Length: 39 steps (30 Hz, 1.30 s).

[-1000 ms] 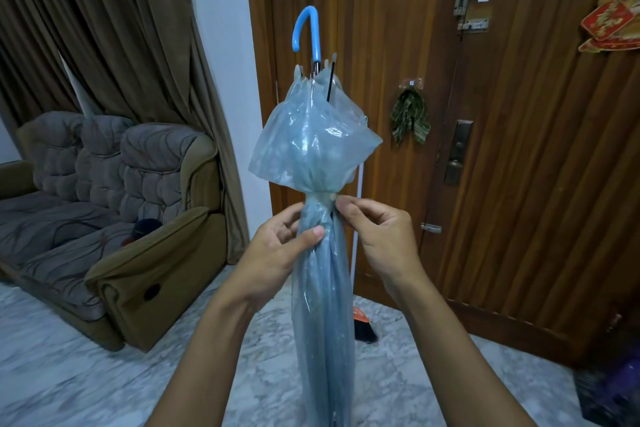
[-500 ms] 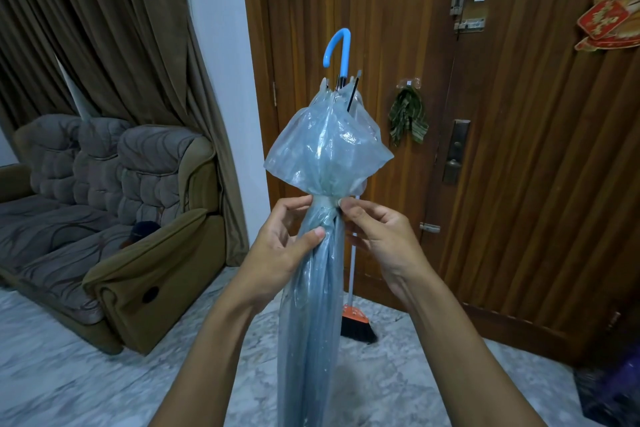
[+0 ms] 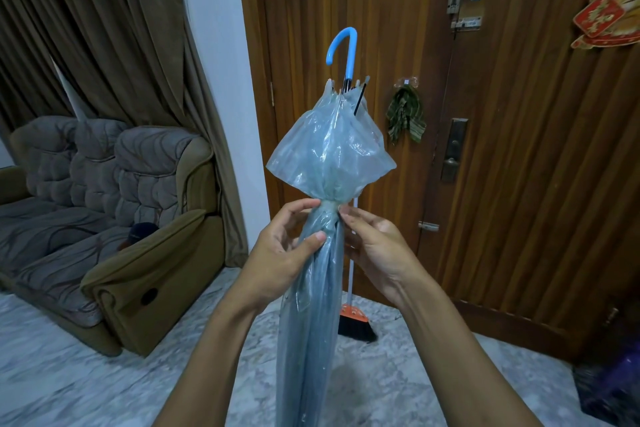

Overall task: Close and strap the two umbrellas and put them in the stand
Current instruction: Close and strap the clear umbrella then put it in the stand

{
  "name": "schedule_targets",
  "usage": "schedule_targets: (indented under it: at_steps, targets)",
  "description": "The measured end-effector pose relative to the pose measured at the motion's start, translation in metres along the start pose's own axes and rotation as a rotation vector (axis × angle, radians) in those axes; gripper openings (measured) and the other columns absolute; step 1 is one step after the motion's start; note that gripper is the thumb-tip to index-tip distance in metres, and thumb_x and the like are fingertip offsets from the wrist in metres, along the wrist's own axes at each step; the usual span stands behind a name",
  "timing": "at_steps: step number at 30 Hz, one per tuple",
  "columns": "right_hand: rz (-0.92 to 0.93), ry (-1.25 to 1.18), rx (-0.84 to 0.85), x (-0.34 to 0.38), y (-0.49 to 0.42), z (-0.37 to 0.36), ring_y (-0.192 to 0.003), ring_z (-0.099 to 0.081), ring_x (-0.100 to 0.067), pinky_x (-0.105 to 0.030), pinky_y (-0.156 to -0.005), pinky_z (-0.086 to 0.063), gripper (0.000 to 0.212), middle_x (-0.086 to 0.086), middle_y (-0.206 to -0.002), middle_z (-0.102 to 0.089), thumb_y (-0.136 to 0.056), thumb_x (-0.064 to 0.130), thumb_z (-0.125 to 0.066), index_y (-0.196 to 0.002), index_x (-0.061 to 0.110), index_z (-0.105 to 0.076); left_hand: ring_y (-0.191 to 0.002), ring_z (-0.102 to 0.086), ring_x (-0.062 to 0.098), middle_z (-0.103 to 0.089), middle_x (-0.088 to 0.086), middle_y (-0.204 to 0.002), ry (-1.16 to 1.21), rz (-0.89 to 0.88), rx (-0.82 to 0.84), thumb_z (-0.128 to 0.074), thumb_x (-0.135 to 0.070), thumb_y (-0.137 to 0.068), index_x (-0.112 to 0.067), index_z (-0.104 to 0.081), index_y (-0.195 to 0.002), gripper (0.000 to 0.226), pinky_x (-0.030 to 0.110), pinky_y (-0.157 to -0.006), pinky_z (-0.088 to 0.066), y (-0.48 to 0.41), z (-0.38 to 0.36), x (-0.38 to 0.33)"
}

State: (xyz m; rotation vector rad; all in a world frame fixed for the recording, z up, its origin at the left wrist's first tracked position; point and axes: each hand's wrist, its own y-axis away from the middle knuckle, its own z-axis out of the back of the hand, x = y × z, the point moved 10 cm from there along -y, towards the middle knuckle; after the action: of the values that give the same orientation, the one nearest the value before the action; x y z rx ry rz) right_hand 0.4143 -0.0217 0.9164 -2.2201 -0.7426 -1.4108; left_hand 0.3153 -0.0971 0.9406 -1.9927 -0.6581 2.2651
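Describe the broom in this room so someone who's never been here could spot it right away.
Start at the big wooden door on the right. At its foot, on the marble floor, the broom leans against it, partly hidden behind the clear blue umbrella held in front. Its orange head with black bristles and thin white stick set it apart.

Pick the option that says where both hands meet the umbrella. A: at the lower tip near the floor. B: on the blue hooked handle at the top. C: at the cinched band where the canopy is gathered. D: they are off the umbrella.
C: the left hand and right hand pinch the strap cinching the clear umbrella, well below its blue handle.
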Motion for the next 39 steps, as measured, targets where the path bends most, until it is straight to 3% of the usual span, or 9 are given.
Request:
schedule_targets:
  at_steps: [3,7,10,14,19,23,27,31,39]
  targets:
    - [0.045,0.031,-0.035,0.003,0.001,0.002,-0.091,-0.072,-0.017,-0.026,-0.075,-0.056,0.015,-0.008,-0.102,-0.076,-0.094,0.021,-0.063,-0.101,0.013,-0.074,-0.099,-0.07,0.013,-0.062,0.0,-0.126,-0.008,-0.003,0.01,-0.065,-0.012,-0.089,-0.025,-0.056,-0.125,0.04,0.022,-0.077,-0.055,0.0,0.0,0.001]
    - [0.083,0.042,-0.053,0.005,0.001,0.003,-0.099,-0.071,-0.022,-0.025,-0.075,-0.057,0.027,-0.013,-0.109,-0.075,-0.093,0.023,-0.064,-0.114,0.007,-0.071,-0.104,-0.068,0.006,-0.061,-0.001,-0.128,-0.004,-0.018,0.02,-0.062,-0.007,-0.09,-0.02,-0.054,-0.126,0.04,0.018,-0.078,-0.054,0.001,-0.003,0.0]
    - [0.106,0.032,-0.057,0.008,0.001,0.003,-0.093,-0.072,-0.02,-0.023,-0.072,-0.057,0.028,-0.015,-0.109,-0.074,-0.094,0.019,-0.062,-0.117,0.003,-0.069,-0.101,-0.066,-0.004,-0.06,-0.002,-0.124,0.01,-0.035,0.019,-0.061,-0.002,-0.089,-0.016,-0.053,-0.125,0.039,0.015,-0.077,-0.053,0.002,-0.007,-0.001]
    - [0.156,0.015,-0.085,0.014,-0.001,0.002,-0.088,-0.072,-0.019,-0.027,-0.076,-0.058,0.03,-0.016,-0.105,-0.074,-0.093,0.013,-0.063,-0.117,-0.004,-0.066,-0.099,-0.07,0.013,-0.062,0.003,-0.125,0.072,-0.039,0.02,-0.064,-0.014,-0.085,-0.018,-0.054,-0.126,0.042,0.024,-0.079,-0.055,-0.001,-0.008,0.001]
    - [0.154,0.068,-0.141,0.014,0.0,0.007,-0.093,-0.072,-0.025,-0.037,-0.088,-0.057,0.027,-0.015,-0.104,-0.075,-0.092,0.019,-0.066,-0.112,0.002,-0.07,-0.097,-0.07,0.013,-0.062,0.005,-0.124,0.093,-0.024,0.044,-0.06,-0.005,-0.092,-0.018,-0.055,-0.124,0.035,0.024,-0.079,-0.055,-0.004,-0.01,0.005]
    - [0.128,0.099,-0.202,0.011,0.002,0.018,-0.095,-0.072,-0.019,-0.03,-0.081,-0.054,0.025,-0.008,-0.103,-0.077,-0.091,0.028,-0.066,-0.109,0.011,-0.071,-0.099,-0.07,0.022,-0.066,0.008,-0.122,0.22,0.03,0.021,-0.066,-0.015,-0.083,-0.017,-0.046,-0.125,0.047,0.032,-0.079,-0.057,-0.009,-0.012,0.014]
    - [0.128,0.144,-0.205,0.009,0.005,0.025,-0.102,-0.07,-0.023,-0.036,-0.089,-0.053,0.027,-0.007,-0.107,-0.076,-0.098,0.032,-0.055,-0.11,0.015,-0.073,-0.101,-0.071,0.017,-0.066,0.006,-0.121,0.246,0.052,-0.012,-0.064,-0.008,-0.088,-0.018,-0.045,-0.132,0.048,0.025,-0.077,-0.056,-0.013,-0.015,0.021]
    - [0.135,0.165,-0.285,0.009,0.01,0.041,-0.106,-0.07,-0.022,-0.043,-0.101,-0.051,0.026,-0.004,-0.108,-0.076,-0.093,0.033,-0.064,-0.113,0.017,-0.071,-0.094,-0.072,0.012,-0.067,0.004,-0.119,0.258,0.068,0.02,-0.063,-0.005,-0.09,-0.018,-0.046,-0.133,0.049,0.021,-0.072,-0.056,-0.013,-0.027,0.024]
    - [0.16,0.145,-0.431,0.013,0.023,0.071,-0.1,-0.073,-0.02,-0.039,-0.095,-0.055,0.026,-0.006,-0.104,-0.077,-0.089,0.024,-0.071,-0.112,0.015,-0.065,-0.092,-0.073,0.014,-0.063,0.005,-0.121,0.248,0.071,0.108,-0.064,-0.002,-0.09,-0.017,-0.046,-0.131,0.048,0.02,-0.073,-0.056,-0.015,-0.053,0.028]
